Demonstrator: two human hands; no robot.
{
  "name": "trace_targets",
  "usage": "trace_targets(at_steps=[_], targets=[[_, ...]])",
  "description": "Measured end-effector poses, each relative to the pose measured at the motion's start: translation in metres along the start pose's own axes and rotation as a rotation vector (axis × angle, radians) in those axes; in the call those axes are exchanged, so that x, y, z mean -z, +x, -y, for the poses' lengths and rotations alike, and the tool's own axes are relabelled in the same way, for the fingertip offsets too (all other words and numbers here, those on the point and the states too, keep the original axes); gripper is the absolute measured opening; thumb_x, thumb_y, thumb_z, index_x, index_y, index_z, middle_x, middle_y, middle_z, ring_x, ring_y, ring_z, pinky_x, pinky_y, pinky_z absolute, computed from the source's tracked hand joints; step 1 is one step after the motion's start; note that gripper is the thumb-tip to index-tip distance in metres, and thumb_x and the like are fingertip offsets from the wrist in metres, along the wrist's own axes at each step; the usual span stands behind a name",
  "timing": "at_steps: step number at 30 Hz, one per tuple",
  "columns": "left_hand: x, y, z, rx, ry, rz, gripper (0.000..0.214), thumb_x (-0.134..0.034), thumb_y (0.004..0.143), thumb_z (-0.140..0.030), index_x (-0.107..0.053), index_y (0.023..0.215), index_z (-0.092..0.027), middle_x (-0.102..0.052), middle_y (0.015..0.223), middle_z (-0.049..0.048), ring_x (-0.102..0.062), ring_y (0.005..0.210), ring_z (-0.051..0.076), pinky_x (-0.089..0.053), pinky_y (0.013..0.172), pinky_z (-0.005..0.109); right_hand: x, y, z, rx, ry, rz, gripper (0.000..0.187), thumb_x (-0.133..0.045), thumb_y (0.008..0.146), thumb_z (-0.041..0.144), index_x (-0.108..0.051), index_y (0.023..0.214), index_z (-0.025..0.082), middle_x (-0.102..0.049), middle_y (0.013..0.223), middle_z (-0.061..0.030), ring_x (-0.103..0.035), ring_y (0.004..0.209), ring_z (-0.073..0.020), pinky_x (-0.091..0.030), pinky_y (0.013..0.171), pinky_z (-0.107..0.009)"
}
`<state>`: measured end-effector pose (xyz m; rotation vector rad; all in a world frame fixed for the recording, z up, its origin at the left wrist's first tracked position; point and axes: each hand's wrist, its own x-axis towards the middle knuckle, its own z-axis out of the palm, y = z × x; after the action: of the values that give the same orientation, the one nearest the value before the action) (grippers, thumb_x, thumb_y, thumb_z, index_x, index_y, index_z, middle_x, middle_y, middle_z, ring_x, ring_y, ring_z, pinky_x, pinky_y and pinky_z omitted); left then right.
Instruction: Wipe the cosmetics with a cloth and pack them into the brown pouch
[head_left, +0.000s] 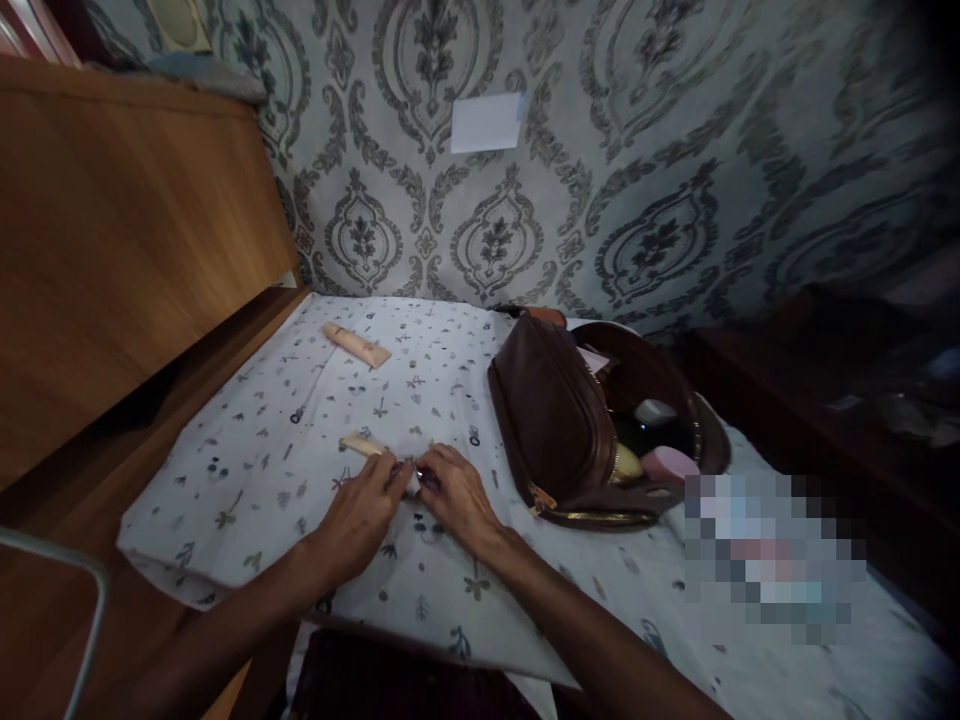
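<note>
My left hand (361, 508) is closed around a slim beige tube (358, 443), whose far end sticks out past the fingers to the left. Right beside it, the fingers of my right hand (459, 498) are pinched together at the tube's near end. A small shiny bit shows between the two hands, too small to name. Farther back on the patterned white cloth (270, 440) lies another beige squeeze tube (356, 345). To the right of my hands stands a brown toiletry bag (551, 420), unzipped, with a pink round item (671, 464) and a yellowish one (627, 463) inside.
A wooden cabinet (135, 200) borders the cloth on the left, and a patterned papered wall (495, 240) rises behind. A white card (487, 122) is on the wall. At the right lies a blurred-out item (772, 550). A pale curved bar (97, 600) shows at lower left.
</note>
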<state>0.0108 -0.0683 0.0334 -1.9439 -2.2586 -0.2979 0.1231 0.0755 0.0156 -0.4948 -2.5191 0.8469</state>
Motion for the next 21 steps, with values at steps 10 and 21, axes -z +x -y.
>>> trace_targets(at_steps=[10, 21], targets=[[0.014, 0.003, 0.055, 0.231, 0.093, 0.077, 0.048, -0.036, 0.088, 0.001, -0.056, 0.128, -0.015, -0.057, 0.106, 0.0111, -0.059, 0.094, 0.024, -0.053, 0.075, 0.034, 0.0, -0.001, 0.002, -0.015, 0.034, -0.014, 0.01, -0.066, 0.082, 0.011, -0.066, 0.084, 0.021, -0.059, 0.081, -0.0007, -0.056, 0.076, -0.0164, -0.044, 0.069, -0.026], [0.006, -0.004, 0.032, 0.134, -0.021, -0.103, 0.049, -0.038, 0.09, -0.004, -0.049, 0.134, -0.022, -0.058, 0.111, 0.008, -0.058, 0.098, 0.021, -0.054, 0.079, 0.033, 0.002, -0.001, 0.002, 0.023, 0.052, -0.029, 0.007, -0.062, 0.087, 0.015, -0.066, 0.087, 0.021, -0.063, 0.079, -0.0011, -0.058, 0.077, -0.0172, -0.044, 0.072, -0.027]])
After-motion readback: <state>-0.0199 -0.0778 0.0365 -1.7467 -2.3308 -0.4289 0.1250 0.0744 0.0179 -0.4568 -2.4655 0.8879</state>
